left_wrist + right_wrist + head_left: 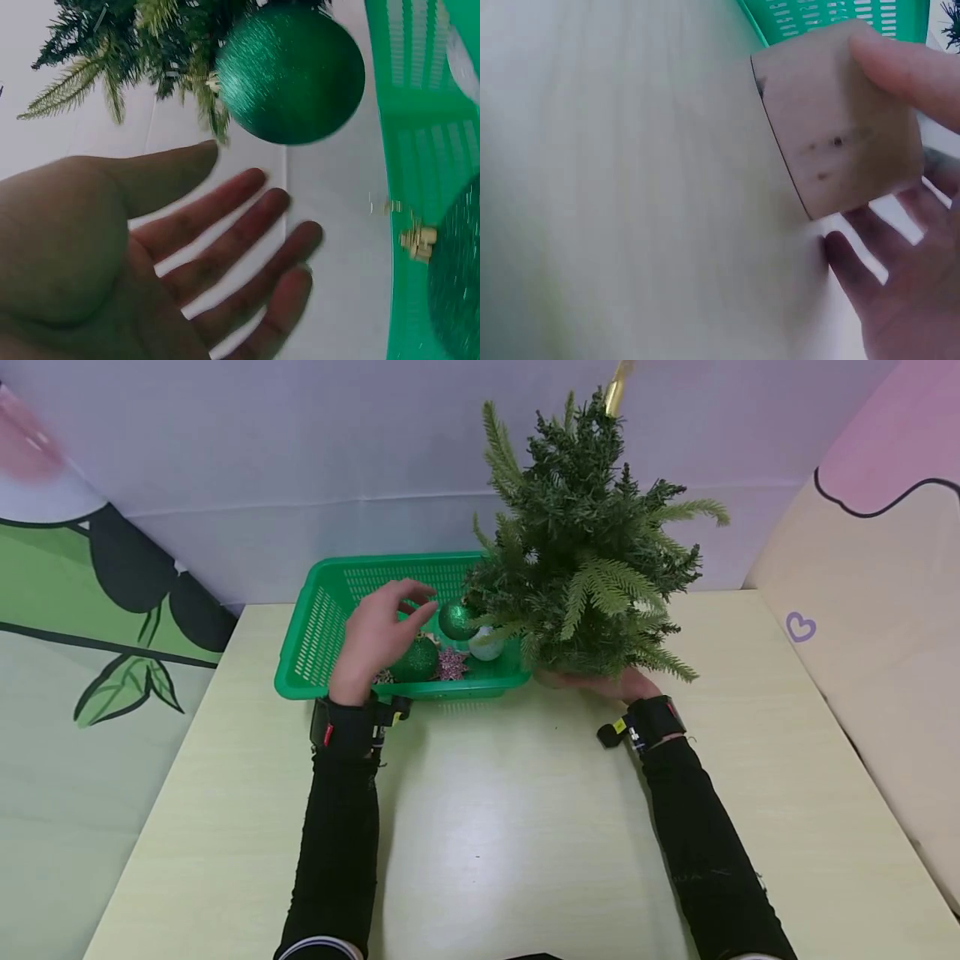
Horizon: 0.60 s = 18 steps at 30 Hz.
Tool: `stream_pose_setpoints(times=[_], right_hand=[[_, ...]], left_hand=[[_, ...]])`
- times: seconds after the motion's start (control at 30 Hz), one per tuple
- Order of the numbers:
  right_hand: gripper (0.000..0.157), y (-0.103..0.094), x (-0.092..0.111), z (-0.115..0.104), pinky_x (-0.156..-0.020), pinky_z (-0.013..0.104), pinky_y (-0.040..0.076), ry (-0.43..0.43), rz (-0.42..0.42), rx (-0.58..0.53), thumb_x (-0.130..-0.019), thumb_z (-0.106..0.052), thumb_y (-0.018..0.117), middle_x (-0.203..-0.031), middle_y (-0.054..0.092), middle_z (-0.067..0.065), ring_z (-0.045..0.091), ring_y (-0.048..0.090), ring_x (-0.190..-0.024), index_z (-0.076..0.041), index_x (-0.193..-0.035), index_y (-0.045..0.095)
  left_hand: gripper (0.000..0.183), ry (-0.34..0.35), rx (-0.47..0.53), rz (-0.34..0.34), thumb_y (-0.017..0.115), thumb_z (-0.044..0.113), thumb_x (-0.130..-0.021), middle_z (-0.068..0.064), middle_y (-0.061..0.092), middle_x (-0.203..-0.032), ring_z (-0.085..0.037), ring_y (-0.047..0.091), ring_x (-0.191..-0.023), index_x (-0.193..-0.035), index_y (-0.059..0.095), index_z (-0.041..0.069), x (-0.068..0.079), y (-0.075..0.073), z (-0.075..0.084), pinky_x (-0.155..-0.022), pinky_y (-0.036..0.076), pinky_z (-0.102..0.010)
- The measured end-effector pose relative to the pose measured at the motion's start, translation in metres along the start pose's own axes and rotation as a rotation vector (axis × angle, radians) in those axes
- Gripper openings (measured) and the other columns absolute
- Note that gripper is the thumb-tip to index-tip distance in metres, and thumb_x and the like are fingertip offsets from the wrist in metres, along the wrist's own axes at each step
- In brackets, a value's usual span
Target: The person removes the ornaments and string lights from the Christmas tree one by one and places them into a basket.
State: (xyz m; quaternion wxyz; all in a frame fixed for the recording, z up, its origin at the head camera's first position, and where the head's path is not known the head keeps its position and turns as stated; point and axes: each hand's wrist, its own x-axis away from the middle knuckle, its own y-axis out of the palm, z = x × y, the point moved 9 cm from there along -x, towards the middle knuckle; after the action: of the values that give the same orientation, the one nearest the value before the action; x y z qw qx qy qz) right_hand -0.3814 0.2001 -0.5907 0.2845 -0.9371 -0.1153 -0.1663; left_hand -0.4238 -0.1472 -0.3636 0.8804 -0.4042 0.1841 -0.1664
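A small Christmas tree stands at the back of the table. My right hand grips its wooden block base, thumb on one side and fingers on the other. On the tree's left side hangs a glittery green bauble, out over the basket's right half. Just left of that bauble, my left hand is raised above the green plastic basket. Its fingers are loosely bent and apart, with nothing in them, as the left wrist view shows.
Inside the basket lie another green bauble, a pink glitter star and a pale bauble. A gold piece tops the tree. A cloth backdrop rises behind the light wooden table.
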Motion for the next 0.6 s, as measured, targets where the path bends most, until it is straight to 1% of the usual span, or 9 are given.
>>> stream_pose_setpoints(times=[0.07,0.1,0.2,0.27,0.37,0.43,0.47,0.5,0.6], right_hand=[[0.107,0.000,0.033,-0.052,-0.125,0.060,0.024,-0.099,0.057,-0.078,-0.092,-0.041,0.077,-0.172,0.018,0.015,0.039,0.020,-0.158,-0.017,-0.168,0.006],[0.106,0.001,0.044,-0.069,-0.126,0.058,0.021,-0.118,0.061,-0.111,-0.093,-0.034,0.077,-0.173,0.016,0.012,0.036,0.017,-0.160,-0.017,-0.168,0.004],[0.099,0.004,0.063,-0.095,-0.127,0.057,0.020,-0.150,0.049,-0.127,-0.097,-0.028,0.072,-0.173,0.016,0.010,0.032,0.015,-0.160,-0.018,-0.168,0.004],[0.095,0.005,0.065,-0.098,-0.127,0.058,0.020,-0.170,0.039,-0.141,-0.098,-0.031,0.070,-0.173,0.016,0.009,0.032,0.015,-0.161,-0.019,-0.168,0.008],[0.100,0.009,0.063,-0.083,-0.126,0.061,0.020,-0.059,0.004,-0.142,-0.096,-0.051,0.068,-0.174,0.012,0.011,0.035,0.013,-0.161,-0.018,-0.168,0.007],[0.114,0.009,0.062,-0.064,-0.124,0.062,0.024,0.072,0.012,-0.118,-0.089,-0.069,0.068,-0.174,0.011,0.014,0.039,0.015,-0.160,-0.016,-0.168,0.007],[0.119,0.008,0.062,-0.055,-0.124,0.062,0.025,0.135,0.018,-0.085,-0.085,-0.077,0.066,-0.174,0.011,0.016,0.041,0.016,-0.159,-0.015,-0.168,0.008],[0.123,0.007,0.062,-0.048,-0.123,0.063,0.026,0.184,0.017,-0.044,-0.082,-0.083,0.063,-0.174,0.011,0.017,0.043,0.016,-0.159,-0.014,-0.168,0.009],[0.115,0.001,0.056,-0.044,-0.122,0.065,0.027,0.165,0.050,0.080,-0.085,-0.085,0.057,-0.171,0.017,0.022,0.049,0.020,-0.156,-0.010,-0.166,0.022]], left_hand=[[0.042,0.046,0.063,0.003,0.052,0.046,-0.108,-0.004,0.060,-0.142,-0.027,0.057,-0.130,-0.147,0.057,0.029,-0.012,0.015,-0.019,-0.102,0.048,-0.047],[0.042,0.072,0.069,0.008,0.050,0.051,-0.107,0.002,0.060,-0.142,-0.022,0.058,-0.130,-0.146,0.056,0.035,-0.019,0.022,-0.030,-0.102,0.049,-0.042],[0.042,0.112,0.142,-0.001,0.051,0.055,-0.105,0.009,0.059,-0.143,-0.015,0.058,-0.127,-0.145,0.055,0.042,-0.037,0.045,-0.055,-0.105,0.048,-0.035],[0.043,0.123,0.171,-0.010,0.051,0.054,-0.105,0.010,0.058,-0.145,-0.013,0.058,-0.126,-0.146,0.054,0.041,-0.041,0.052,-0.053,-0.108,0.047,-0.032],[0.041,0.126,0.207,0.011,0.053,0.051,-0.106,0.007,0.059,-0.144,-0.014,0.059,-0.124,-0.144,0.058,0.037,-0.037,0.054,-0.038,-0.108,0.047,-0.031],[0.041,0.115,0.232,0.000,0.053,0.050,-0.106,0.003,0.060,-0.142,-0.017,0.059,-0.124,-0.141,0.061,0.032,-0.028,0.046,-0.017,-0.109,0.047,-0.033],[0.039,0.122,0.224,0.012,0.054,0.052,-0.105,0.004,0.062,-0.139,-0.016,0.060,-0.122,-0.137,0.064,0.033,-0.026,0.044,-0.011,-0.108,0.047,-0.032],[0.039,0.121,0.251,0.005,0.055,0.051,-0.105,0.001,0.063,-0.137,-0.019,0.060,-0.121,-0.134,0.067,0.029,-0.020,0.039,0.000,-0.108,0.048,-0.035],[0.035,0.119,0.302,-0.026,0.059,0.047,-0.104,-0.002,0.065,-0.131,-0.020,0.061,-0.116,-0.126,0.072,0.022,-0.009,0.030,0.022,-0.106,0.048,-0.036]])
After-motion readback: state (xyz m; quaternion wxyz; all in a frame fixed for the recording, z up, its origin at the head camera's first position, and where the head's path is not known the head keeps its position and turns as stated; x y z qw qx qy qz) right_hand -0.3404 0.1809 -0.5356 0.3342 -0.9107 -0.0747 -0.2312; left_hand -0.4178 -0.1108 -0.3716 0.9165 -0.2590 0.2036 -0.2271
